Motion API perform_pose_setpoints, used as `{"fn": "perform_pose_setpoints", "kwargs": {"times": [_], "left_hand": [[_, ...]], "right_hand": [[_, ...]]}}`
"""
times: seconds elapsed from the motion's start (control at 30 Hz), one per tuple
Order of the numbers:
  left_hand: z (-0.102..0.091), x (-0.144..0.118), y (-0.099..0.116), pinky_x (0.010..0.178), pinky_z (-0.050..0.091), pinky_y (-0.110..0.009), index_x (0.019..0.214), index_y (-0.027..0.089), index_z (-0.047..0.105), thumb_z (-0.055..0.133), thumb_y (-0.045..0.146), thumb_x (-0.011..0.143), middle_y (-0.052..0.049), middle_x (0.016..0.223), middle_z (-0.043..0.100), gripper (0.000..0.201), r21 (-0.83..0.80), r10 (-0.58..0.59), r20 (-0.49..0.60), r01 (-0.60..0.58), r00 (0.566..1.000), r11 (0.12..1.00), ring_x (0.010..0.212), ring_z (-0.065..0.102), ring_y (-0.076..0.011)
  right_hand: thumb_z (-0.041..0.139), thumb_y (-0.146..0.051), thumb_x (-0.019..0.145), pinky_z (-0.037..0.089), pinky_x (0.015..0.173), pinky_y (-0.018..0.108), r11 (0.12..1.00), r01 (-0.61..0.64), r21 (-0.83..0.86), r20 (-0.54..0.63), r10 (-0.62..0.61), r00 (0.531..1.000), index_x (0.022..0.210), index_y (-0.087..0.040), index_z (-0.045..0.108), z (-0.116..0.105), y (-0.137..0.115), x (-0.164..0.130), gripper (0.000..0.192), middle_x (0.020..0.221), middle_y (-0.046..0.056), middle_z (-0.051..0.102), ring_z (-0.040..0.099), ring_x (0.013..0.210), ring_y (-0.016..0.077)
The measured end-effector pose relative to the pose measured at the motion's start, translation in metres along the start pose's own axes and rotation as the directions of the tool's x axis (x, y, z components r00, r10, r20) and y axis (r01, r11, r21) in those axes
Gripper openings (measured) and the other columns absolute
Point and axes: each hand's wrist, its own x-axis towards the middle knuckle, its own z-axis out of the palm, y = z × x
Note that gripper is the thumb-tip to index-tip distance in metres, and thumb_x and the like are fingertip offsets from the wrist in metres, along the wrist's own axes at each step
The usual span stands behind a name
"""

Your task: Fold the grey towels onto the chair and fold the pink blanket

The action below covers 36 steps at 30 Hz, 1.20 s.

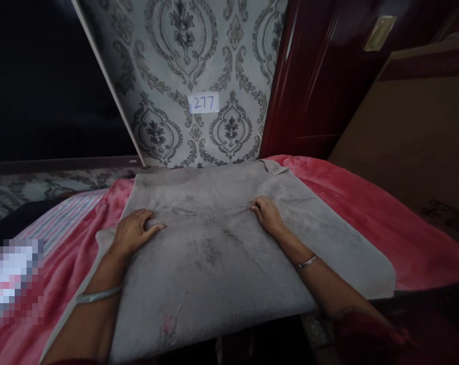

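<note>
A grey towel point(221, 263) with faint darker patches and a small pink mark near its front edge is spread flat before me. My left hand point(134, 233) rests on its left part, thumb stretched out apart from the bent fingers. On the right, my right hand point(266, 213) has its fingers drawn together on the towel, pinching a bit of the fabric. Fine creases run across the cloth between my hands. The towel's far right corner is folded over, and its left edge bulges a little beside my left wrist.
A pink-red blanket point(351, 203) lies beneath the towel and shows on both sides. Striped cloth point(62, 218) is at the left. Behind are a dark screen point(54, 81), patterned wallpaper with a "277" label point(204, 103), and a dark red panel point(313, 76). A cardboard box point(415, 137) stands right.
</note>
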Motion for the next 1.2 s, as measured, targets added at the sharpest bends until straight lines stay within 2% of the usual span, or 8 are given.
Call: {"fn": "perform_pose_setpoints", "kwargs": {"times": [0.1,0.3,0.47,0.67,0.77,0.97,1.07,1.2], "left_hand": [[0.002,-0.002,0.0,0.074,0.05,-0.033,0.085,0.023,0.065,0.044,0.061,0.088,-0.008,0.092,0.072,0.044,-0.013,0.012,-0.016,-0.012,1.0,1.0,0.089,0.067,-0.0253],[0.0,-0.004,0.002,0.069,0.046,-0.031,0.08,0.024,0.063,0.04,0.054,0.093,-0.007,0.079,0.066,0.04,0.1,0.0,-0.17,0.017,0.986,0.995,0.085,0.065,-0.0244],[-0.006,-0.003,0.006,0.067,0.045,-0.03,0.08,0.026,0.06,0.041,0.053,0.091,-0.005,0.079,0.067,0.035,0.067,-0.002,-0.178,0.015,0.984,0.998,0.084,0.064,-0.0239],[-0.01,0.0,0.009,0.064,0.046,-0.035,0.079,0.027,0.058,0.042,0.054,0.086,-0.007,0.084,0.069,0.033,0.008,-0.071,-0.192,0.074,0.979,0.997,0.084,0.065,-0.0274],[-0.012,0.001,0.011,0.061,0.045,-0.036,0.076,0.028,0.056,0.041,0.056,0.084,-0.006,0.081,0.069,0.033,-0.03,-0.115,-0.179,0.111,0.977,0.993,0.082,0.064,-0.0284],[-0.018,0.003,0.016,0.061,0.046,-0.037,0.072,0.029,0.056,0.042,0.056,0.08,-0.006,0.079,0.068,0.032,-0.07,-0.16,-0.149,0.151,0.976,0.986,0.08,0.064,-0.0286],[-0.019,0.004,0.018,0.062,0.047,-0.037,0.073,0.029,0.057,0.042,0.057,0.079,-0.005,0.082,0.069,0.032,-0.075,-0.163,-0.151,0.154,0.975,0.985,0.082,0.065,-0.0281],[-0.02,0.003,0.019,0.064,0.048,-0.036,0.075,0.029,0.058,0.044,0.057,0.079,-0.004,0.083,0.07,0.031,-0.081,-0.161,-0.153,0.15,0.975,0.985,0.082,0.065,-0.0269]], "right_hand": [[0.046,-0.033,0.1,0.045,0.082,0.038,1.0,0.005,-0.005,0.008,-0.005,1.0,0.088,-0.023,0.059,0.0,0.001,-0.001,0.021,0.092,0.011,0.066,0.058,0.09,0.0275],[0.046,-0.032,0.101,0.044,0.084,0.04,0.999,-0.023,-0.037,0.005,0.023,1.0,0.091,-0.022,0.059,-0.002,-0.002,0.0,0.02,0.095,0.012,0.066,0.058,0.093,0.029],[0.05,-0.029,0.101,0.045,0.086,0.039,0.999,-0.032,-0.026,0.036,0.033,0.999,0.093,-0.022,0.062,0.001,-0.004,0.003,0.015,0.097,0.011,0.066,0.058,0.094,0.0267],[0.053,-0.027,0.1,0.046,0.093,0.04,0.999,0.038,-0.017,0.084,-0.036,0.996,0.117,-0.023,0.066,0.0,-0.003,0.004,0.022,0.111,0.01,0.067,0.058,0.105,0.0252],[0.055,-0.026,0.098,0.046,0.097,0.04,0.999,0.054,-0.005,0.071,-0.053,0.996,0.121,-0.023,0.067,-0.012,0.012,0.003,0.026,0.116,0.01,0.067,0.058,0.109,0.0242],[0.056,-0.016,0.09,0.044,0.102,0.047,0.988,-0.157,-0.008,-0.082,0.156,0.984,0.113,-0.022,0.071,-0.062,0.077,-0.014,0.028,0.115,0.011,0.07,0.059,0.112,0.0264],[0.058,-0.014,0.086,0.044,0.102,0.049,0.984,-0.179,-0.018,-0.052,0.177,0.983,0.11,-0.022,0.072,-0.078,0.098,-0.023,0.028,0.112,0.009,0.072,0.061,0.11,0.0266],[0.066,-0.014,0.082,0.044,0.102,0.044,0.987,-0.162,-0.014,0.035,0.163,0.986,0.109,-0.02,0.073,-0.078,0.104,-0.025,0.029,0.113,0.009,0.073,0.063,0.109,0.0252]]}}
